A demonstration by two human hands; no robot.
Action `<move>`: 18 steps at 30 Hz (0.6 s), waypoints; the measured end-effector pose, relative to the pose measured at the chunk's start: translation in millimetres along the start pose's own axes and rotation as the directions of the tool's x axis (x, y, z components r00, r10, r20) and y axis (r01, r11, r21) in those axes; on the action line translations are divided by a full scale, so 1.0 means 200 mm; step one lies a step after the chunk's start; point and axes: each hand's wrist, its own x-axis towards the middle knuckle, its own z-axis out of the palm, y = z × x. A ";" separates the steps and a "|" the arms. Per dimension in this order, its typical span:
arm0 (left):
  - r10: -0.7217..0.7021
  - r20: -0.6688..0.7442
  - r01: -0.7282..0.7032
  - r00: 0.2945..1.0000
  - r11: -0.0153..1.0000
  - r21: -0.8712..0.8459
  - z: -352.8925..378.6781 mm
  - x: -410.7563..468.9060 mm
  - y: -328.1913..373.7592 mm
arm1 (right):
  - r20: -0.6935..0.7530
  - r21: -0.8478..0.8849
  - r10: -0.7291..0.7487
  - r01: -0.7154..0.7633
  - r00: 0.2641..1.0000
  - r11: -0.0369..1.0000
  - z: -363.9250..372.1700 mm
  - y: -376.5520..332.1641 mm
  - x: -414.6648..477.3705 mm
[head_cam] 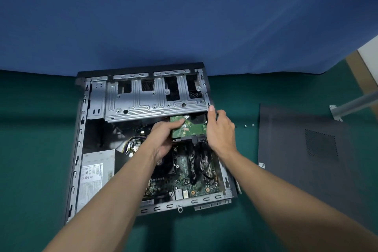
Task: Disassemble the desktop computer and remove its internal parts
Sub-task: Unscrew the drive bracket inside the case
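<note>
In the head view, the opened computer case [131,139] lies at frame centre on the green worktop [36,129]. The hard drive [189,128], circuit board upward, sits just below the drive cage [153,98]. It is clasped at its left edge by the left hand [163,139]; the right hand [219,131] is curled over its right edge and the case wall. Black cables [197,145] remain plugged in. The drive is judged dense, rigid and shock-sensitive, best held by its metal sides, not the board.

computer case [81,149] lies open on desk [36,129] | drive cage [143,98] at its far end | hard drive [190,127] just below cage | power supply [96,172] near-left | motherboard [190,178] near-right | side panel [306,149] and screws [249,125] right of case
</note>
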 end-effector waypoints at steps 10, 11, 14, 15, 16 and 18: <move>-0.059 -0.045 0.064 0.997 0.992 0.109 -0.06 -0.15 0.00 | -0.012 -0.020 -0.006 0.005 1.000 1.000 0.01 -0.01 0.01; -0.062 -0.071 0.068 0.996 0.994 0.089 -0.06 -0.17 -0.01 | -0.013 -0.026 -0.007 0.006 1.000 1.000 0.01 -0.01 0.01; -0.019 -0.172 0.024 0.985 0.999 0.027 -0.04 -0.22 -0.06 | -0.014 -0.035 -0.018 0.017 1.000 0.999 0.01 -0.01 0.00; 0.005 -0.215 0.000 0.977 1.000 0.023 -0.02 -0.24 -0.08 | -0.017 -0.040 -0.026 0.025 1.000 0.999 0.01 -0.01 0.00; 0.032 -0.259 -0.026 0.965 0.999 0.026 -0.01 -0.26 -0.09 | -0.022 -0.047 -0.034 0.033 0.999 0.998 0.00 -0.01 -0.01; 0.080 -0.343 -0.067 0.936 0.997 0.049 0.03 -0.30 -0.12 | -0.033 -0.056 -0.047 0.045 0.998 0.997 0.00 -0.01 -0.02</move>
